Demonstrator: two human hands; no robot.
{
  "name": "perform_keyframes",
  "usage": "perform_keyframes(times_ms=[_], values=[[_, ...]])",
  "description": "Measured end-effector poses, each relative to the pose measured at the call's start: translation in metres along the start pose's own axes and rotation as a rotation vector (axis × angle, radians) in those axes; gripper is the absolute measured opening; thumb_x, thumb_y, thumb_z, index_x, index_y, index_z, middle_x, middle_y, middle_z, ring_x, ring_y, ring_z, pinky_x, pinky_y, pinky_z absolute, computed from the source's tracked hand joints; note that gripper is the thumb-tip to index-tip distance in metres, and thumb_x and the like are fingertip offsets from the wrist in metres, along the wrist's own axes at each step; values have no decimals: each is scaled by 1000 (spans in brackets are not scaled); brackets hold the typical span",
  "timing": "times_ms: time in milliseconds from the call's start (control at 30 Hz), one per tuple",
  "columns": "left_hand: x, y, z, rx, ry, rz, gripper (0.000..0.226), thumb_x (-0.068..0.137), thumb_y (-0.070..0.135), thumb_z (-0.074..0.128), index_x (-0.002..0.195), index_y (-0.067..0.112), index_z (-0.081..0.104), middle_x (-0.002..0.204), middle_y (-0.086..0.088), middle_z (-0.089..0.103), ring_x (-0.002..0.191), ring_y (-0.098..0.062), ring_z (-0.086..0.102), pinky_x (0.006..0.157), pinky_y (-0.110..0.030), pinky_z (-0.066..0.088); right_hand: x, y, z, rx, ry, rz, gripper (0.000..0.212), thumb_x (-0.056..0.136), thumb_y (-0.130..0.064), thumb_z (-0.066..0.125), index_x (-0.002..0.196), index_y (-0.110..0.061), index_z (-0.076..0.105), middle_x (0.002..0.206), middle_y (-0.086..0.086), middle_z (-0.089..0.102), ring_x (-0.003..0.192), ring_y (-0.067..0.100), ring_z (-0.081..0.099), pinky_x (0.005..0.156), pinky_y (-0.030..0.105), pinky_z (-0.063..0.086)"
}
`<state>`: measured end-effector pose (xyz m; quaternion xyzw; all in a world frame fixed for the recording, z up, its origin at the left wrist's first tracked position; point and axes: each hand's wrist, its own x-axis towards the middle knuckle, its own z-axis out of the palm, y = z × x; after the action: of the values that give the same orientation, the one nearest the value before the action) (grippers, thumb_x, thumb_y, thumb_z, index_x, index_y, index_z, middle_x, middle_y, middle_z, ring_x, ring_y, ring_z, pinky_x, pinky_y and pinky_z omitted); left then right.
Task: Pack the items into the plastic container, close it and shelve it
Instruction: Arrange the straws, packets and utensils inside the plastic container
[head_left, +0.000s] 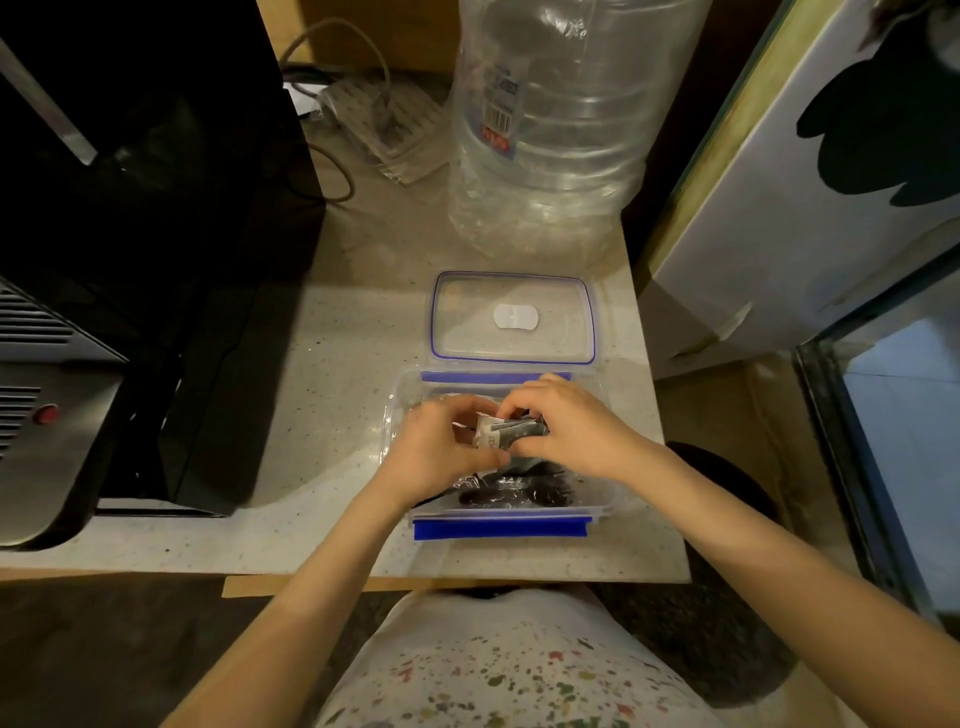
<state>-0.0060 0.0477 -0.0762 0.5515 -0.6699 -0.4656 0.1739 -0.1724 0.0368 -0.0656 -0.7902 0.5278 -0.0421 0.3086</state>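
A clear plastic container (597, 506) with blue clips stands on the counter near its front edge. Its clear lid (462, 322) with a blue seal lies flat just behind it. My left hand (441, 447) and my right hand (566, 426) are both over the container, fingers closed on a small bundle of grey and white packets (506, 434) held between them. Dark items in clear wrapping (511, 493) lie in the container's bottom, partly hidden by my hands.
A big clear water bottle (556, 124) stands behind the lid. A black appliance (145, 260) fills the counter's left side. A cable and a plastic bag (384, 124) lie at the back. A white panel (810, 197) leans at the right past the counter edge.
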Motion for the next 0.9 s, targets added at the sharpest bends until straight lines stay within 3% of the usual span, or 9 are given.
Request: perform_keyframes(times_ms=[100, 233, 367, 500, 700, 900], values=[[-1, 1, 3, 101, 143, 157, 40, 75, 13, 74, 113, 17, 63, 100, 0, 71, 89, -10, 65, 82, -17, 51, -3, -3, -5, 9, 87, -18, 26, 78, -20, 71, 102, -22, 60, 98, -8, 58, 97, 8, 45, 84, 31, 44], [2, 4, 2, 117, 171, 243, 37, 77, 9, 72, 113, 14, 65, 94, 8, 65, 86, -3, 61, 78, 0, 44, -6, -3, -10, 47, 140, -6, 37, 77, -18, 72, 110, -21, 55, 97, -8, 54, 97, 10, 49, 84, 30, 46], [3, -1, 6, 223, 165, 260, 37, 76, 11, 73, 112, 14, 64, 103, -1, 70, 86, -2, 56, 82, -15, 49, -6, 7, -6, -122, 58, 5, 37, 81, -27, 68, 115, -20, 57, 109, -3, 59, 101, 10, 47, 84, 26, 41], [3, -6, 5, 338, 180, 250, 42, 76, 17, 74, 116, 17, 62, 108, -3, 70, 94, -15, 62, 88, -29, 52, -9, 10, -8, -196, 21, 41, 41, 85, -31, 63, 123, -20, 54, 116, -1, 60, 107, 15, 54, 86, 31, 47], [0, -7, 4, 288, 135, 197, 43, 78, 22, 73, 118, 16, 61, 103, -4, 69, 76, -8, 58, 68, -6, 42, -12, 8, -6, -35, 46, 35, 32, 85, -18, 65, 116, -14, 60, 112, 4, 64, 90, 10, 59, 83, 27, 51], [2, 0, -6, 242, 179, 224, 24, 77, 14, 73, 101, 14, 70, 89, -3, 73, 67, -7, 59, 64, -4, 41, -13, 7, -10, 137, 156, 60, 28, 82, -13, 69, 110, -13, 66, 102, 5, 67, 89, 15, 62, 79, 25, 50]])
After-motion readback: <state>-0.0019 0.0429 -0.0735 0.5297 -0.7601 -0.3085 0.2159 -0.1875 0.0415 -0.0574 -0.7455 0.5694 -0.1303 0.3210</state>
